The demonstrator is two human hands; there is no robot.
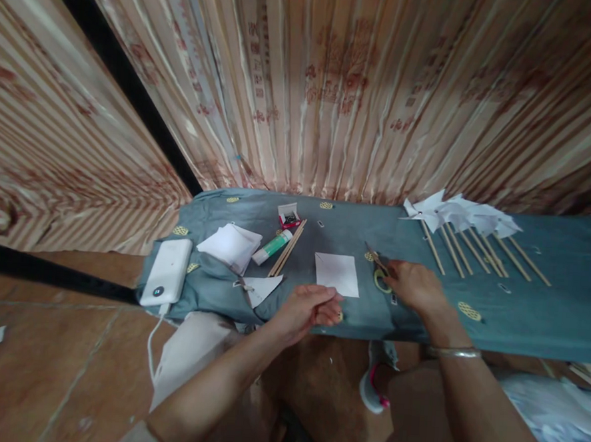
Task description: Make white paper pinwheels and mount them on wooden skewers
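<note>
The left hand [310, 308] is being held low at the near side of the desk [337, 235], its forearm being slanted up and rightward, with the fingers being curled and the thumb being laid close to the index finger. The near edge of a white paper square [336, 273] is being met by these fingertips; whether it is being pinched cannot be told. The right hand [414, 285] is being reached in from the lower right, palm turned down, a bracelet [455, 353] being worn at the wrist, and scissors [377, 258] are being gripped in closed fingers.

The scissors' long axis is being slanted, blades being pointed away and leftward, the yellow-green handle being left partly uncovered by the fingers. The paper square is being laid flat between the hands, its sides being kept nearly equal, so no long axis is being shown.

To its left, sticks [288, 248] are being angled away and rightward beside a glue stick [272, 247]. To the right, paper pinwheels [476, 215] are being lined up, their sticks being pointed nearward and rightward.
</note>
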